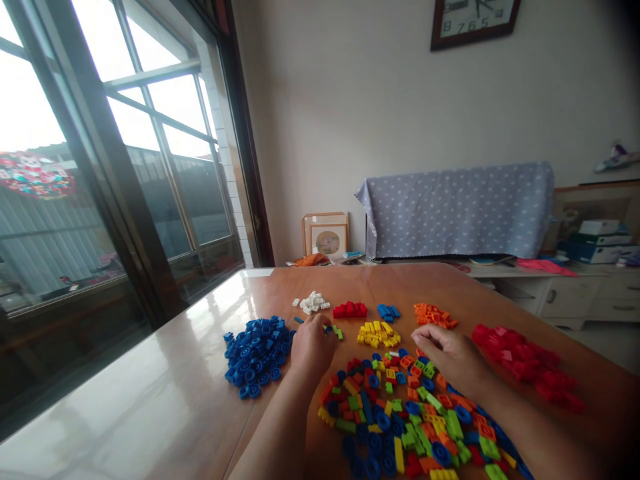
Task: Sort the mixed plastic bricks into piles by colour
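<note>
The tabletop (pixel 175 393) runs wide left of the left hand (pixel 314 343), past blue blocks (pixel 257 353). That hand bends palm-down, its grip hidden; the right hand (pixel 447 348) curls loosely, hold unclear. Mixed blocks (pixel 409 437) lie below and between them.

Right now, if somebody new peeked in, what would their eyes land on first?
Probably the big mixed heap of colourful bricks, spread over the near part of the table. Next might come the blue pile just left of the left hand, and the red pile to the right of the right hand. Farther back, a patterned grey-blue cloth hangs in front of the wall.
</note>
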{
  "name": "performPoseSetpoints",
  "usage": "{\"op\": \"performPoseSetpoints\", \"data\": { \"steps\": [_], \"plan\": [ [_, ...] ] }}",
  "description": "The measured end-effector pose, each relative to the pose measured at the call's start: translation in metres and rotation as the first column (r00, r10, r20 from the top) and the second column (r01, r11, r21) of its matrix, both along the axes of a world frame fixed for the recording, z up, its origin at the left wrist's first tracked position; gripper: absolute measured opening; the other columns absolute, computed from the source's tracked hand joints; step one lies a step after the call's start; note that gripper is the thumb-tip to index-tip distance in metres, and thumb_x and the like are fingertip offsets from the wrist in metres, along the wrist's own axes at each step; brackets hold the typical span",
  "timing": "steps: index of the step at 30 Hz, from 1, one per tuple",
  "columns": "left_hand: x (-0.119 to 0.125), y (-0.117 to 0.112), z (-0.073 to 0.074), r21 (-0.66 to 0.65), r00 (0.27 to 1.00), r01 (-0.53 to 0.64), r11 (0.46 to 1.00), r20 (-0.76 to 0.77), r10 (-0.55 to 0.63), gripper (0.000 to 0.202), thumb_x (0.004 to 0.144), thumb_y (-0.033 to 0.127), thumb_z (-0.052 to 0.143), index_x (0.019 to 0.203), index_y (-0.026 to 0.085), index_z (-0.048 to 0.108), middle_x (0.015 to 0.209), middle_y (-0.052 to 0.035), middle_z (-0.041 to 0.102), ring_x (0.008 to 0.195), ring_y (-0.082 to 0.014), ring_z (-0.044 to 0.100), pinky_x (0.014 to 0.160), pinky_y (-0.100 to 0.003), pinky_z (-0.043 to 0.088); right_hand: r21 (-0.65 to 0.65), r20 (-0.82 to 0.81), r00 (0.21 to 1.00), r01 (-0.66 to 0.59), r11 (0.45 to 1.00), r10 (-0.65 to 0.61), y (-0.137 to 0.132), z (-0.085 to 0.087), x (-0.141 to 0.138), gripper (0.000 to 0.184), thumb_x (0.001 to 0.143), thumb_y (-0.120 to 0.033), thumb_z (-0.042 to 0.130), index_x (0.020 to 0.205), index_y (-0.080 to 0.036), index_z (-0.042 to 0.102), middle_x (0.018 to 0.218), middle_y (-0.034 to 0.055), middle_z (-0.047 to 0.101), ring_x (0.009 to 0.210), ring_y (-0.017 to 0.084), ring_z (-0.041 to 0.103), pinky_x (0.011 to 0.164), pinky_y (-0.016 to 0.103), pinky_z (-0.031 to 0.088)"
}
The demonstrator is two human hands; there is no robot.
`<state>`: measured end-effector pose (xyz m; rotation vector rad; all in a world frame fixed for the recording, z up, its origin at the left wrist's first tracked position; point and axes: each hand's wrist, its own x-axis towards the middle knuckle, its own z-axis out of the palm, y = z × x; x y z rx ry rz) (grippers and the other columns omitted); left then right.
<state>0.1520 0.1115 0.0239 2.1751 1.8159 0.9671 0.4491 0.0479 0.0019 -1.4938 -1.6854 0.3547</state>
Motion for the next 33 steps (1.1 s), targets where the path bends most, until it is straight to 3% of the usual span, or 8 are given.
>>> {"op": "performPoseSetpoints", "data": {
  "steps": [5, 10, 15, 19, 24, 30, 33],
  "plan": [
    [0.009, -0.01, 0.004, 0.1, 0.997, -0.034, 0.994, 0.066, 0.027, 0.019, 0.083, 0.026, 0.057, 0.101, 0.024, 0.063, 0.107, -0.0064, 0.067, 0.094, -0.0214, 0.06, 0.073, -0.028, 0.039, 0.16, 0.04, 0.992, 0.115, 0.98, -0.123, 0.0, 0.005, 0.012, 0.036, 0.092, -0.052, 0.048, 0.089, -0.023, 0.068, 0.076, 0.0021, 0.069, 0.073, 0.021, 0.062, 0.069, 0.028, 0.047],
    [0.022, -0.024, 0.016, 0.156, 0.994, -0.074, 0.985, 0.09, 0.061, 0.018, 0.085, 0.027, 0.055, 0.102, 0.024, 0.061, 0.107, -0.0069, 0.065, 0.098, -0.0221, 0.059, 0.079, -0.029, 0.041, 0.323, -0.022, 0.961, 0.269, 0.907, -0.277, -0.009, 0.013, 0.023, 0.036, 0.094, -0.052, 0.045, 0.091, -0.023, 0.066, 0.082, 0.005, 0.072, 0.079, 0.023, 0.064, 0.073, 0.029, 0.047],
    [0.007, -0.05, 0.017, 0.159, 0.999, -0.045, 0.986, 0.027, 0.042, 0.015, 0.085, 0.026, 0.056, 0.099, 0.023, 0.06, 0.109, -0.0077, 0.065, 0.099, -0.0227, 0.06, 0.077, -0.028, 0.041, 0.414, -0.043, 0.92, 0.372, 0.831, -0.39, -0.016, 0.018, 0.022, 0.036, 0.095, -0.051, 0.043, 0.094, -0.023, 0.065, 0.09, 0.0079, 0.073, 0.083, 0.024, 0.066, 0.077, 0.031, 0.046],
    [-0.024, -0.078, 0.004, 0.147, 0.997, -0.058, 0.987, -0.031, 0.063, 0.017, 0.084, 0.022, 0.055, 0.099, 0.023, 0.063, 0.105, -0.0075, 0.067, 0.097, -0.0229, 0.062, 0.078, -0.029, 0.041, 0.38, 0.054, 0.946, 0.276, 0.883, -0.32, -0.018, 0.026, 0.003, 0.036, 0.096, -0.051, 0.04, 0.09, -0.024, 0.063, 0.089, 0.0065, 0.072, 0.083, 0.023, 0.066, 0.074, 0.03, 0.045],
    [-0.066, -0.103, -0.016, 0.118, 0.992, -0.092, 0.989, -0.075, 0.101, 0.019, 0.087, 0.026, 0.052, 0.101, 0.024, 0.066, 0.103, -0.0069, 0.068, 0.1, -0.024, 0.063, 0.079, -0.03, 0.042, 0.302, 0.121, 0.957, 0.217, 0.928, -0.263, -0.04, 0.031, -0.016, 0.04, 0.097, -0.051, 0.037, 0.076, -0.024, 0.057, 0.068, 0.0015, 0.064, 0.066, 0.02, 0.061, 0.065, 0.028, 0.043],
    [-0.097, -0.124, -0.027, 0.108, 0.994, -0.085, 0.99, -0.058, 0.092, 0.02, 0.087, 0.024, 0.054, 0.103, 0.024, 0.066, 0.105, -0.0064, 0.067, 0.1, -0.022, 0.062, 0.083, -0.029, 0.042, 0.172, 0.035, 0.903, 0.417, 0.893, -0.428, -0.1, 0.002, 0.007, 0.044, 0.094, -0.059, 0.036, 0.08, -0.026, 0.062, 0.068, 0.0046, 0.068, 0.064, 0.024, 0.062, 0.06, 0.03, 0.04],
    [-0.106, -0.13, -0.031, 0.128, 0.994, -0.108, 0.986, -0.015, 0.111, 0.02, 0.087, 0.024, 0.055, 0.104, 0.022, 0.066, 0.101, -0.006, 0.066, 0.095, -0.02, 0.062, 0.08, -0.028, 0.042, 0.009, 0.082, 0.819, 0.569, 0.823, -0.567, -0.125, -0.02, 0.026, 0.048, 0.093, -0.062, 0.034, 0.083, -0.026, 0.065, 0.071, 0.007, 0.07, 0.064, 0.025, 0.062, 0.058, 0.03, 0.038]
  ]
}}
